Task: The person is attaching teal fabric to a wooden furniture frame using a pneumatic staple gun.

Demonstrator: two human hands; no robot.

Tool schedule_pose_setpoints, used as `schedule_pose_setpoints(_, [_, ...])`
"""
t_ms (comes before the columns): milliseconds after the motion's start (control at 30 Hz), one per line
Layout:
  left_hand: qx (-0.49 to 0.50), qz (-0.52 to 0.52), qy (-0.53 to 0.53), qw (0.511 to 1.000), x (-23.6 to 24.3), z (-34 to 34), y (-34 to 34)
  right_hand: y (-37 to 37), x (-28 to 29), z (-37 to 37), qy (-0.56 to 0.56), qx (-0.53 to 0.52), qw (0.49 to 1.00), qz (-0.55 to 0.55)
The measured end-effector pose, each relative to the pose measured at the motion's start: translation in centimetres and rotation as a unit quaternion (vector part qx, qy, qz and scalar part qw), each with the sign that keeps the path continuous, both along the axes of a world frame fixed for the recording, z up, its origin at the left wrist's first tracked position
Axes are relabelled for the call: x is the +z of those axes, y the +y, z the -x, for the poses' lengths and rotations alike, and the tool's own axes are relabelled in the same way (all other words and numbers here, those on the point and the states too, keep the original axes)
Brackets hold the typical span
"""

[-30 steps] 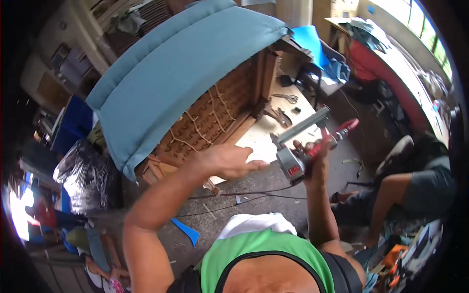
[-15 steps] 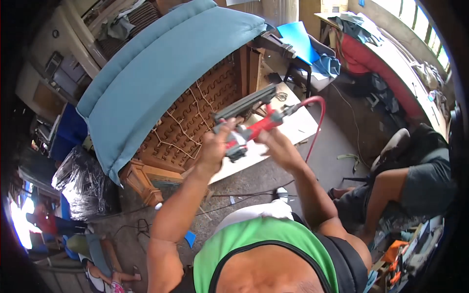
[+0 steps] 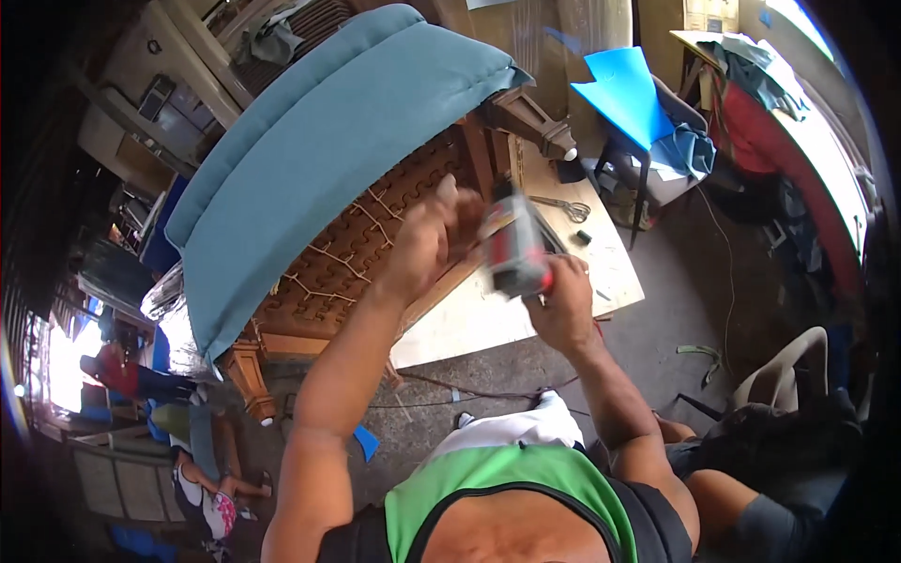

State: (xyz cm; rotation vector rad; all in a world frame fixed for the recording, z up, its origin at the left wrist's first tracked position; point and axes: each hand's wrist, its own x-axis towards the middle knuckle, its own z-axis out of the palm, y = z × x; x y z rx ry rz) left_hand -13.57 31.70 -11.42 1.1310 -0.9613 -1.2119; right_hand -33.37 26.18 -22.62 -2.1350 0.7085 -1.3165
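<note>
A red-and-grey pneumatic nail gun (image 3: 516, 249), blurred by motion, is gripped by my right hand (image 3: 558, 305). My left hand (image 3: 422, 244) is raised just left of the tool, fingers partly curled and smeared, so I cannot tell whether it holds anything. Behind both hands lies an upturned sofa frame with blue-grey upholstery (image 3: 310, 141), wooden legs and exposed zigzag springs (image 3: 328, 272) tied with cord. A pale plywood board (image 3: 441, 328) is under the frame, with scissors (image 3: 568, 206) on it.
A chair holds blue sheets (image 3: 624, 94) at upper right, beside a long worktable (image 3: 835, 178). A person in dark shorts (image 3: 732, 497) sits close on my right. Other people (image 3: 131, 371) are at far left. A hose (image 3: 441, 385) crosses the floor below the board.
The tool first moved left into both hands, then turned end-on and shifted right in my right hand. My left hand rose and now appears beside it. The person at right sits lower in view.
</note>
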Motion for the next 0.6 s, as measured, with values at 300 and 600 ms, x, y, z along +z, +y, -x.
schedule_pose_setpoints(300, [0.242,0.048,0.134,0.960,-0.6,-5.6,-9.2,-5.9,2.9,-2.2,-0.380,0.218,0.859,-0.265])
schedule_pose_setpoints(600, [0.354,-0.023,0.030,0.935,3.7,-4.3,-9.2,-9.5,6.7,-5.6,-0.374,0.255,0.855,-0.254])
